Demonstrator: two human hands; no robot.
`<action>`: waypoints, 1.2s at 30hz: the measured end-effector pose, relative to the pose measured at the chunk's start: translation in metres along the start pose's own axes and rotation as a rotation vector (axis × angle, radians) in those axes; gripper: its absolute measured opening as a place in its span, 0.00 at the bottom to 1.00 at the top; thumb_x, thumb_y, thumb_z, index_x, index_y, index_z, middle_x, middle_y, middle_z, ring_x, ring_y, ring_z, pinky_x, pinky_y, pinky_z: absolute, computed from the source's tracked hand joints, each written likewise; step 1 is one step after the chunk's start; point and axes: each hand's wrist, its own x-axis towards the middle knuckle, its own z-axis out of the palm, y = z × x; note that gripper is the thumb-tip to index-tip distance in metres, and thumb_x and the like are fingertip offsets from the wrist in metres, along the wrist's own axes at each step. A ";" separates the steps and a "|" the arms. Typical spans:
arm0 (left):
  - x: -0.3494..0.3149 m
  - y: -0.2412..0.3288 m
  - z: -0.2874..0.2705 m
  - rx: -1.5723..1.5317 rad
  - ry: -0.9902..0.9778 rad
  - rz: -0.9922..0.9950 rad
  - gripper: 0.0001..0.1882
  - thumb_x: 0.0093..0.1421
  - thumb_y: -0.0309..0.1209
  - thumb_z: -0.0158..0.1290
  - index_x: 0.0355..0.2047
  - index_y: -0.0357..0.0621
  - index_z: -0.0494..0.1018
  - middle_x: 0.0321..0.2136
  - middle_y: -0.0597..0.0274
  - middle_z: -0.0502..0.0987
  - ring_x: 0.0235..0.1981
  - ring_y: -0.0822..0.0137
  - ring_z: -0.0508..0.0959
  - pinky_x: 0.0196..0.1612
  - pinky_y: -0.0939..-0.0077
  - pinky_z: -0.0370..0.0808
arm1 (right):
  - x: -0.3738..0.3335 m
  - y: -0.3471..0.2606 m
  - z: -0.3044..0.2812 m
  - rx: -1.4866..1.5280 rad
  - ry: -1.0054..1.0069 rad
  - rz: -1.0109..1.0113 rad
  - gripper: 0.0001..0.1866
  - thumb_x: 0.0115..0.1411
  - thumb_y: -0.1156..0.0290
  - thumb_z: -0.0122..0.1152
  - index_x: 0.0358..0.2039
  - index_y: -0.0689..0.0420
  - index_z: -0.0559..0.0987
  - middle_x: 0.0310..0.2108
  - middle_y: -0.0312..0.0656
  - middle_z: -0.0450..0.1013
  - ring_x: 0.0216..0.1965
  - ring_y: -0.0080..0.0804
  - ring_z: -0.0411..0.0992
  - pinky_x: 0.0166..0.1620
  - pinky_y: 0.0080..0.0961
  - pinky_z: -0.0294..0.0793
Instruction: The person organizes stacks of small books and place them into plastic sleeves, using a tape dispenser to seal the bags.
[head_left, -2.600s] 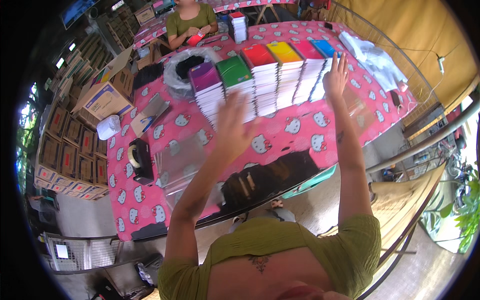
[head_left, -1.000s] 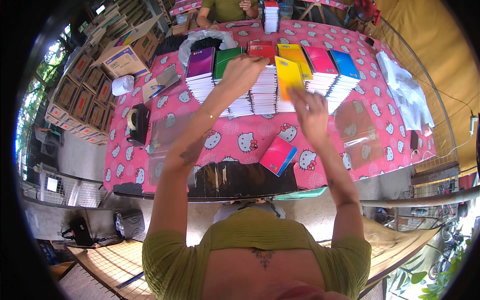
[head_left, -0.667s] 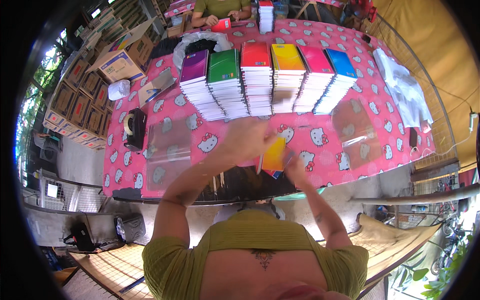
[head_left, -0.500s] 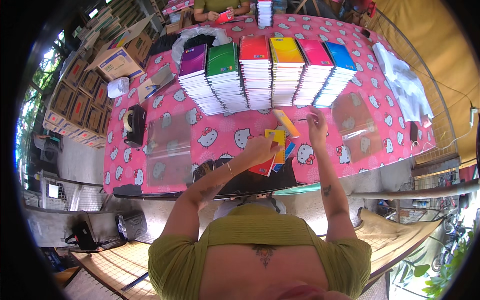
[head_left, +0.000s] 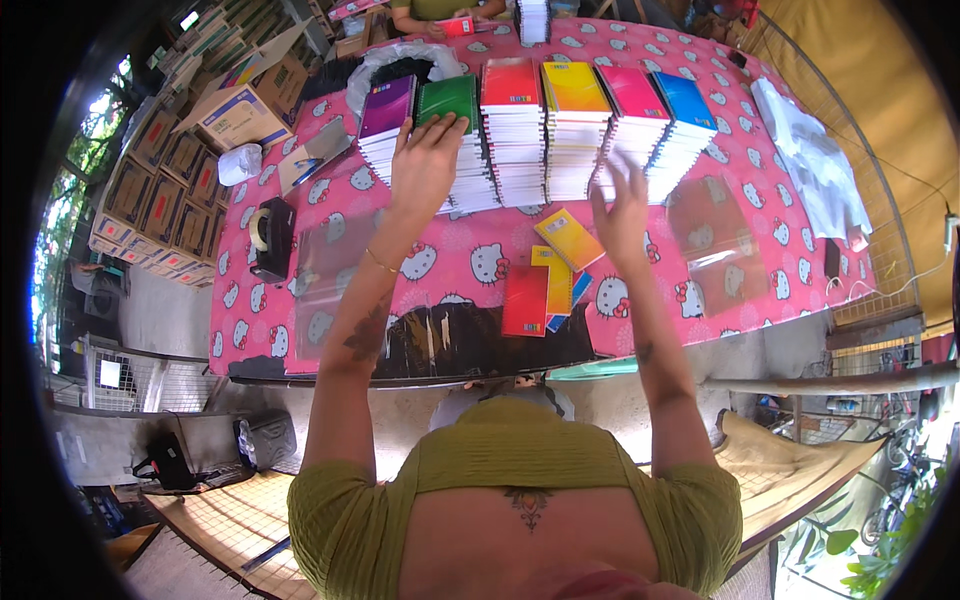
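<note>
While the left hand reaches over the near end of the green stack of notebooks, its fingers lie extended across the top cover; whether they have hold of it cannot be told. The right hand, partly blurred, has spread fingers and nothing visible in its grasp, just before the pink stack. The green stack stands second from left in a close row, between the purple stack and the red stack. Loose notebooks in red, yellow and blue overlap between the person and that row, taking up the table's near middle. Clear plastic sheets lie flat on either side, a black tape dispenser stands at the left, and thin white plastic bags sprawl, wrinkled, along the right edge. A crumpled translucent bag surrounds something black behind the purple stack. The rectangular, spiral-bound covers look glossy above ridged white page edges; the pink tablecloth is smooth, printed with cat faces, beside a dark, scuffed patch.
</note>
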 end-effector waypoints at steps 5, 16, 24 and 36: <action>0.002 0.034 -0.022 -0.174 0.183 -0.007 0.16 0.59 0.24 0.54 0.48 0.46 0.77 0.45 0.58 0.80 0.47 0.58 0.79 0.57 0.55 0.70 | 0.074 0.056 -0.017 -0.515 -0.011 -0.137 0.30 0.53 0.75 0.62 0.58 0.45 0.72 0.56 0.39 0.71 0.61 0.40 0.65 0.62 0.47 0.61; -0.101 0.090 -0.069 -0.736 -0.012 -0.273 0.17 0.57 0.19 0.55 0.48 0.39 0.75 0.42 0.49 0.79 0.42 0.51 0.79 0.45 0.60 0.75 | -0.109 0.028 -0.013 1.118 -0.245 0.535 0.15 0.51 0.89 0.57 0.37 0.57 0.76 0.53 0.47 0.73 0.60 0.43 0.67 0.66 0.39 0.59; -0.232 0.147 -0.009 -0.594 -0.439 0.102 0.22 0.55 0.23 0.55 0.52 0.49 0.74 0.53 0.57 0.75 0.55 0.54 0.74 0.61 0.53 0.68 | -0.160 0.053 0.015 0.536 -0.513 0.435 0.26 0.49 0.88 0.55 0.48 0.52 0.78 0.63 0.46 0.64 0.67 0.48 0.56 0.66 0.42 0.57; -0.141 0.110 0.008 -0.713 -0.177 -0.136 0.18 0.56 0.24 0.57 0.48 0.44 0.74 0.49 0.56 0.77 0.50 0.54 0.77 0.55 0.56 0.72 | -0.110 0.090 -0.015 0.167 -0.413 0.544 0.12 0.62 0.79 0.52 0.45 0.55 0.76 0.43 0.42 0.77 0.44 0.34 0.78 0.49 0.34 0.76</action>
